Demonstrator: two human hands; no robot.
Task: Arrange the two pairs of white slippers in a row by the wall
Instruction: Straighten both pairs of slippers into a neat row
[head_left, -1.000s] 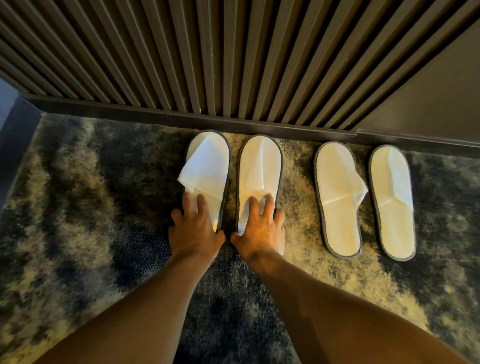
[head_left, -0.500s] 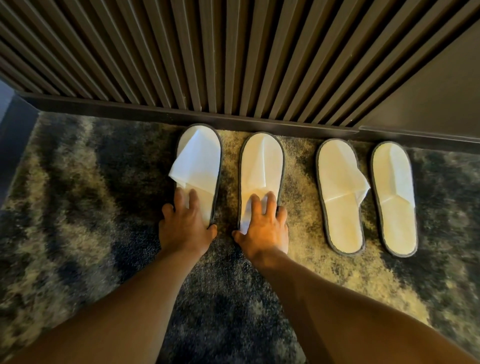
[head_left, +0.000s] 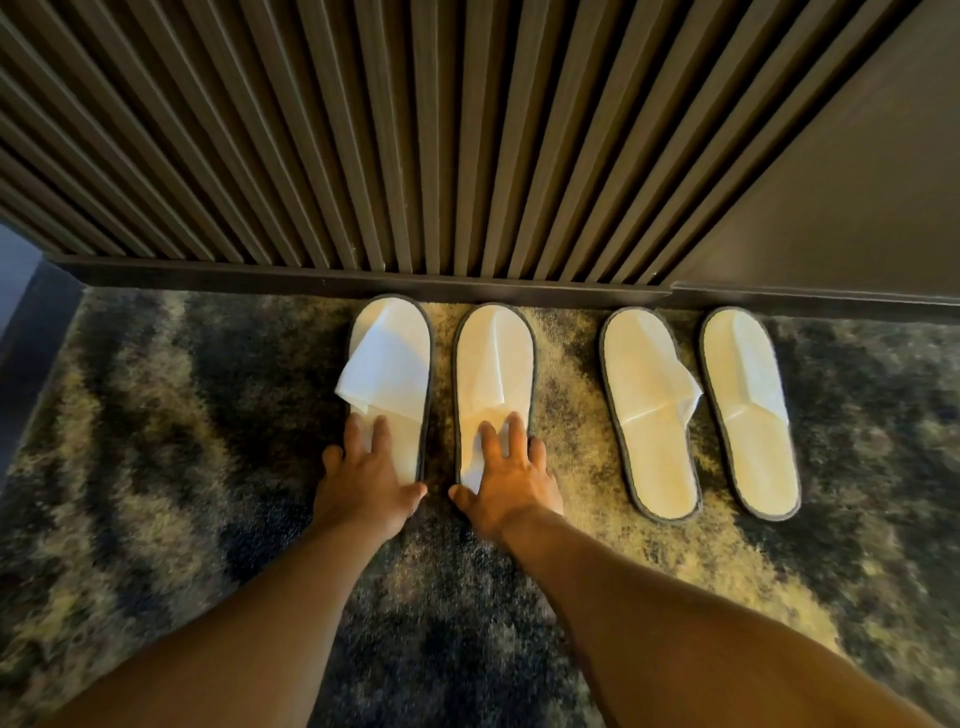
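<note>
Left pair of slippers (head_left: 441, 389): pushed up since a second ago, toes now at the wall's baseboard (head_left: 363, 278). Left hand (head_left: 363, 483), right hand (head_left: 506, 488): fingers spread flat on heels. Right pair (head_left: 696, 410): in line; row near complete.

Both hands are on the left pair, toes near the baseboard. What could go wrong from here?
1. The far-left slipper has its upper flap lifted and hanging over its outer edge; pushing on could crease it more.
2. The left hand and right hand press only the heels, so the toes may swing out of line.
3. The right pair sits angled, leaving the row uneven.
</note>
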